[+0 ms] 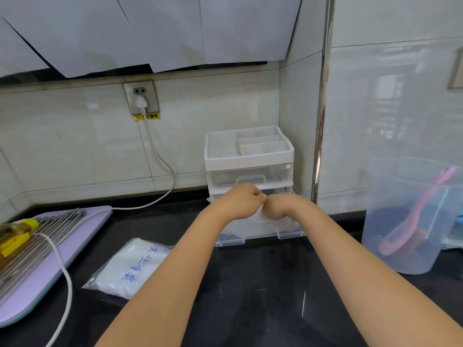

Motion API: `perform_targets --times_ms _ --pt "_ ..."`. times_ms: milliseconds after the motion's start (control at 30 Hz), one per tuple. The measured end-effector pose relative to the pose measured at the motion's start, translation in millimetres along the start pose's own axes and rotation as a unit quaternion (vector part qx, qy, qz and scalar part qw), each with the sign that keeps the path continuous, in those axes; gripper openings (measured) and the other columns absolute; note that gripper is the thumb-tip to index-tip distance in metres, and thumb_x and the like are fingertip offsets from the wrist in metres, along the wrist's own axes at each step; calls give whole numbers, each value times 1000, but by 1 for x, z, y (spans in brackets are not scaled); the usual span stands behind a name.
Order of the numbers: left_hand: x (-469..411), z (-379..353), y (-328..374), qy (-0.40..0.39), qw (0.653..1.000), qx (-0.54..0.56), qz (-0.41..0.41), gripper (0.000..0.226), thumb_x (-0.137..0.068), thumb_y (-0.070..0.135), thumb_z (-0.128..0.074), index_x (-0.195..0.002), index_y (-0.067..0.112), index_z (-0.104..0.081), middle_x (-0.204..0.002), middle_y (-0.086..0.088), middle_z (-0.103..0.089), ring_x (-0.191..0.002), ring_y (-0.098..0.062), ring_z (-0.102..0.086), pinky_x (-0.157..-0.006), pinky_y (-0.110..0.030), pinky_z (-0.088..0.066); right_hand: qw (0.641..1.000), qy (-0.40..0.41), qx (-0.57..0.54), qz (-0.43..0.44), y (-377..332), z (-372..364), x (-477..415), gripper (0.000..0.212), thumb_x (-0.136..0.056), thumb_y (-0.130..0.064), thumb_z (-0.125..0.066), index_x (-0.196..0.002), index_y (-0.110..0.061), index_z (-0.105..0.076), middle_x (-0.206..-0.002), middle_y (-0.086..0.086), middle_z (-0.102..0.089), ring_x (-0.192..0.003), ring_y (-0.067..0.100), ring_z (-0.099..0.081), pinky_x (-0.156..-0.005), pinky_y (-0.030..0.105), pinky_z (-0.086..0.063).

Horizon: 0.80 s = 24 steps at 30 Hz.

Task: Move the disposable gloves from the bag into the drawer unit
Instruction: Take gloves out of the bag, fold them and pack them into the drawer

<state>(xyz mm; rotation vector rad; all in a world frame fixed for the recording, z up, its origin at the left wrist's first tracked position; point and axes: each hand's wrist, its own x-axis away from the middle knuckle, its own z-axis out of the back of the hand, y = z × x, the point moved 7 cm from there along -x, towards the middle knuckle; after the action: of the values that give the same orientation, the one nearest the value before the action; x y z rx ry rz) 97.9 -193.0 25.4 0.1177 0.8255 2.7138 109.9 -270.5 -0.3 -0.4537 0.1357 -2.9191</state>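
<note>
A clear plastic drawer unit (249,161) with a white divided top tray stands against the back wall in the corner. Its lower drawer (260,232) is pulled out toward me. My left hand (240,201) and my right hand (278,206) meet over that open drawer, fingers curled, both pinching thin translucent disposable gloves (259,215) that hang into the drawer. The clear bag (127,267) with blue writing lies flat on the black counter to the left of my left forearm, with white gloves inside it.
A purple board (62,246) with a metal rack and a yellow-capped bottle (17,234) sits at the left, and a white cord (160,159) runs from the wall socket across it. At the right stands a translucent jug (406,216) holding a pink brush.
</note>
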Motion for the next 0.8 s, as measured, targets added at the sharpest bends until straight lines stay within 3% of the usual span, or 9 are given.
perform_targets --times_ms 67,133,200,300,500,600,667,733,800 --pt "-4 -2 2 32 999 13 28 32 -99 28 -40 -79 9 -56 -69 -6 -49 -60 -20 -39 -57 -28 -32 1000 2 0 1 1 2 2 43 -100 -6 -29 -143 -2 -34 -138 16 -47 -107 26 -48 -88 32 -38" --pt "-7 0 2 51 997 -2 53 38 -99 29 -42 -78 5 -63 -58 -3 -44 -51 -16 -36 -50 -27 -29 1000 -2 3 -10 6 4 5 42 -101 -7 -32 -143 -5 -35 -140 14 -45 -113 27 -48 -89 31 -39" --pt "-9 -6 -1 8 995 -60 79 30 -96 25 -47 -81 7 -66 -62 -1 -49 -51 -14 -37 -48 -26 -29 1000 -10 11 -20 11 6 5 45 -98 -3 -36 -143 -9 -39 -140 13 -45 -117 26 -48 -91 31 -40" --pt "-15 -17 -13 -39 986 -114 118 24 -92 22 -57 -71 10 -56 -72 -2 -56 -53 -13 -41 -48 -24 -31 999 -18 33 -16 13 6 3 48 -96 -2 -38 -142 -12 -43 -140 10 -46 -122 26 -48 -90 30 -42" --pt "-36 -5 -25 75 984 -77 145 27 -92 18 -56 -69 11 -43 -79 -6 -55 -69 -21 -54 -53 -24 -40 999 -33 29 -4 6 8 13 55 -97 4 -32 -146 -20 -38 -151 6 -34 -133 26 -39 -99 28 -36" --pt "-42 -19 -15 -3 983 -132 126 17 -90 21 -61 -90 5 -57 -87 -7 -57 -91 -25 -62 -60 -24 -41 1000 -20 21 -3 8 8 6 44 -98 -2 -37 -141 -10 -45 -129 8 -49 -114 26 -49 -87 30 -39" --pt "-42 -33 -11 -71 979 -162 102 31 -92 22 -59 -117 5 -56 -108 -10 -60 -103 -28 -59 -73 -30 -44 1000 -10 14 -4 8 9 3 40 -98 -2 -37 -137 -2 -46 -108 7 -44 -95 23 -44 -77 27 -35" --pt "-38 -41 -8 -114 969 -204 78 40 -97 19 -47 -135 8 -44 -127 -12 -56 -103 -26 -53 -85 -34 -44 1000 -6 7 0 7 9 3 43 -99 0 -34 -141 -4 -38 -106 5 -38 -93 21 -38 -76 26 -32" --pt "-35 -42 -11 -132 964 -222 67 42 -99 15 -39 -140 11 -41 -136 -10 -50 -109 -25 -50 -87 -32 -40 1000 -9 7 -1 8 8 5 44 -99 1 -32 -141 -6 -39 -110 8 -42 -96 24 -41 -78 28 -34"
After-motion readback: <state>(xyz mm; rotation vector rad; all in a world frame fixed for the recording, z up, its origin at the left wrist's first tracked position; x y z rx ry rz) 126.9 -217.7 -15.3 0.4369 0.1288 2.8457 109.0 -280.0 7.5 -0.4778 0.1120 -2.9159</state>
